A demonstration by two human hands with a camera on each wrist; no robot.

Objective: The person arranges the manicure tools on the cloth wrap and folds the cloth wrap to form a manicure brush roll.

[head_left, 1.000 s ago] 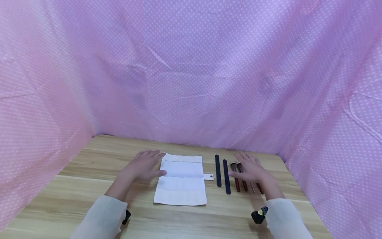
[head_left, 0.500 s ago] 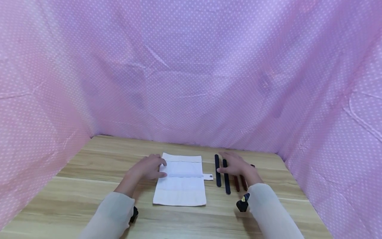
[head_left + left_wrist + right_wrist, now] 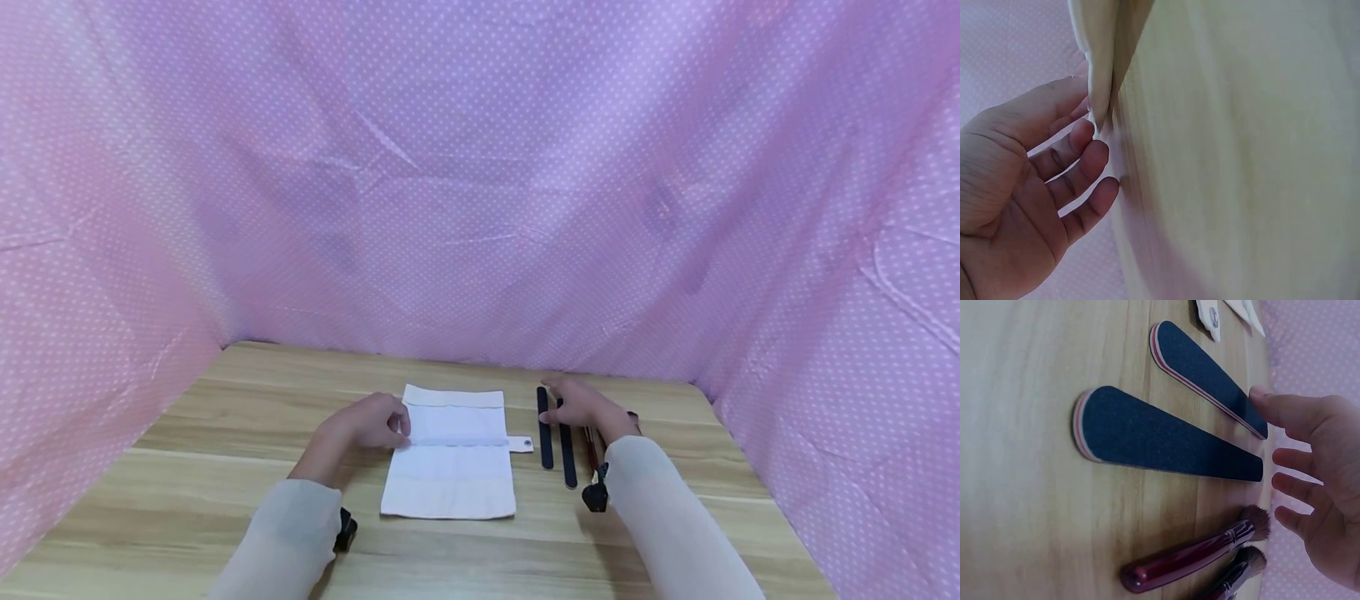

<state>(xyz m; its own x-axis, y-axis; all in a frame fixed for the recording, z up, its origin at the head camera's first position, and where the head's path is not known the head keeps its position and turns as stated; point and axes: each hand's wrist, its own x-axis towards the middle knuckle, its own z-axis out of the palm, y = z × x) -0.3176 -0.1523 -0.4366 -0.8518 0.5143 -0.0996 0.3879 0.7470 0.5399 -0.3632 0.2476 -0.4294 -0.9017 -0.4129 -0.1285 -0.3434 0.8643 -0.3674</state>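
Near right hand [image 3: 581,406]: two dark nail files [image 3: 1169,437].

Pouch [image 3: 452,485], files [image 3: 1166,439], brushes [image 3: 1188,556] on table [image 3: 187,500]

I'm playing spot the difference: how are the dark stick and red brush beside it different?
The dark stick is flat; the red brush has a rounded handle and bristles. The dark stick looks dull; the red brush's handle shines. Both are long and lie on the wooden table.
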